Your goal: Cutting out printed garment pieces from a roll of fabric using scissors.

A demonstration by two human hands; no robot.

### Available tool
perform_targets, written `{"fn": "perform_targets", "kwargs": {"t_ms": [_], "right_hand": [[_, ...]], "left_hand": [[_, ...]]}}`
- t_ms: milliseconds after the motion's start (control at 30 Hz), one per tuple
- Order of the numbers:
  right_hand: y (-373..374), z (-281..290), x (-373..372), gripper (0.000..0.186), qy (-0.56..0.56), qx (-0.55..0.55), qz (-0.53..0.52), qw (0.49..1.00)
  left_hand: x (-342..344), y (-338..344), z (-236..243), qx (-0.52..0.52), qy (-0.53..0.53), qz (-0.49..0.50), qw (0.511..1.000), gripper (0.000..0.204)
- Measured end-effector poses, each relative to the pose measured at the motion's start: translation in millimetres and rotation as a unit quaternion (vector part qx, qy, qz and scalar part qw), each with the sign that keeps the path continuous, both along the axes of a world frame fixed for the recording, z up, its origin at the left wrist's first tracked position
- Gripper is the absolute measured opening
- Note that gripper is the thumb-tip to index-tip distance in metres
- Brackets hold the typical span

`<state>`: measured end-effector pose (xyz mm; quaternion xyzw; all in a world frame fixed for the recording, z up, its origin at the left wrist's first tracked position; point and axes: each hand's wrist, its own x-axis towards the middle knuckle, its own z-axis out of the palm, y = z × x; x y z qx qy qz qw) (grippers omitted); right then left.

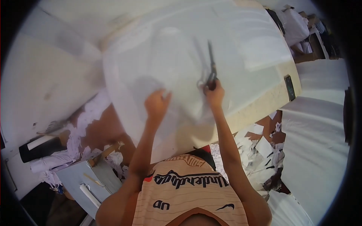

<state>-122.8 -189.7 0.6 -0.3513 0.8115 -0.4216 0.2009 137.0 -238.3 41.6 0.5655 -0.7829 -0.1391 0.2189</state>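
Note:
My right hand [215, 95] is closed round the handles of a pair of dark scissors [212, 67]. Their blades point away from me above the table, and their shadow falls to the left. A broad pale, thin sheet [177, 56] covers most of the tabletop. Over its nearer part, left of the scissors, is my left hand [156, 105]. Its fingers are loosely bent, with the thumb standing apart from them, and nothing shows between them. The fingertips are somewhat blurred.
A bare strip of the cream table [260, 86] shows at the right, where a dark phone-like object [289, 88] lies by the edge. White scraps [260, 150] litter the red-brown floor. A grey cabinet [81, 182] stands at the lower left; white sheeting [316, 132] spreads at the right.

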Motion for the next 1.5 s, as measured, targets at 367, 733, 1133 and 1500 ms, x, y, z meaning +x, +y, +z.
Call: {"fn": "perform_targets", "kwargs": {"t_ms": [367,733,1133,1500], "right_hand": [[36,6,-8,0.032,0.015,-0.018,-0.033,0.999],[47,20,76,0.023,0.009,-0.049,-0.033,0.998],[54,14,87,0.015,0.048,-0.075,-0.012,0.996],[92,26,39,0.023,-0.102,-0.134,0.018,0.985]], "left_hand": [[-87,-128,-73,-0.144,-0.092,-0.129,0.977,0.077],[-89,-133,-46,-0.134,-0.046,-0.123,0.982,0.087],[-113,-237,-28,-0.012,-0.119,0.045,0.992,0.099],[-42,176,19,-0.023,0.073,0.013,0.997,0.069]]}}
